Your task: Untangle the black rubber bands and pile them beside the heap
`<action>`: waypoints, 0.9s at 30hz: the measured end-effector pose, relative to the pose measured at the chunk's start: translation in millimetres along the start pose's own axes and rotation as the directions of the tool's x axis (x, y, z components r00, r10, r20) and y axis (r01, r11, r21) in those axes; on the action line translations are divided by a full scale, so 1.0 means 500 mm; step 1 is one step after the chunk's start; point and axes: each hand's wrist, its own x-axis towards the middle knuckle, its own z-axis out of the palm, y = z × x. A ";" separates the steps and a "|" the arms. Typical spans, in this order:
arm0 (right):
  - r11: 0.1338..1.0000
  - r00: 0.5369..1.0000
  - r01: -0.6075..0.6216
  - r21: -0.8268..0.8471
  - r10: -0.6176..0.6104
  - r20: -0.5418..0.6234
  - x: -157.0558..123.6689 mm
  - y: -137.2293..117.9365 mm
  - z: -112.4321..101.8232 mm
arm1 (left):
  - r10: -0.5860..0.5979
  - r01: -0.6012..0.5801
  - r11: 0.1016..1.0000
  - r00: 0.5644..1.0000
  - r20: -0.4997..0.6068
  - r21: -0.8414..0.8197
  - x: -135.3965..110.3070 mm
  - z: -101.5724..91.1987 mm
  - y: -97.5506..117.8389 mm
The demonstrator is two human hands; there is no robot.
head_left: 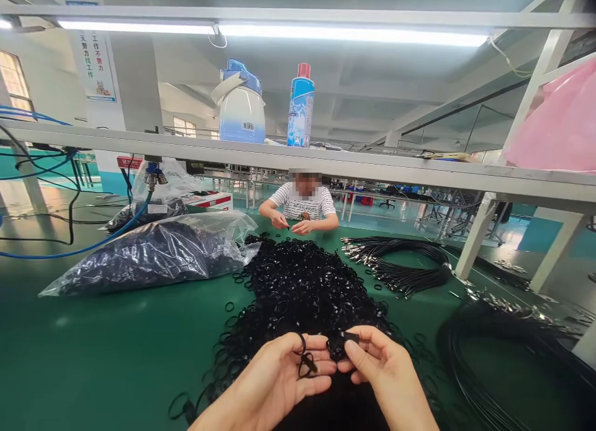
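A heap of small, thin black rings point(298, 282) covers the middle of the green table in front of me. Over its near end, my left hand point(288, 372) is turned palm up with its fingers curved, cradling a few of the black rings point(306, 364); one loop sits at the thumb and index finger. My right hand point(382, 362) meets it from the right, thumb and fingers pinched on a small clump of black rings point(342, 345). The fingertips of both hands almost touch at this clump. Exactly how the pieces join is too small to tell.
Left of the heap lies a clear plastic bag point(153, 248) of dark pieces. Coiled black cables point(410, 260) and a larger coil point(479, 369) lie to the right. Across the table, a person point(302, 201) handles something small. An overhead shelf point(372, 164) carries a jug point(242, 105) and spray can point(301, 108).
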 end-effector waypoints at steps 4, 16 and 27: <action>0.999 1.000 -0.003 0.039 0.003 -0.006 -0.004 -0.001 0.002 | 0.027 -0.028 0.998 0.999 0.022 0.062 0.000 0.001 0.004; 0.986 0.998 -0.028 0.165 0.018 0.058 -0.007 -0.004 0.010 | 0.402 -0.188 0.484 0.915 -0.026 0.855 0.003 -0.011 -0.011; 0.996 0.997 0.044 0.079 -0.049 0.067 -0.017 0.002 0.029 | 0.504 -0.289 0.385 0.861 0.063 0.876 0.009 0.001 -0.026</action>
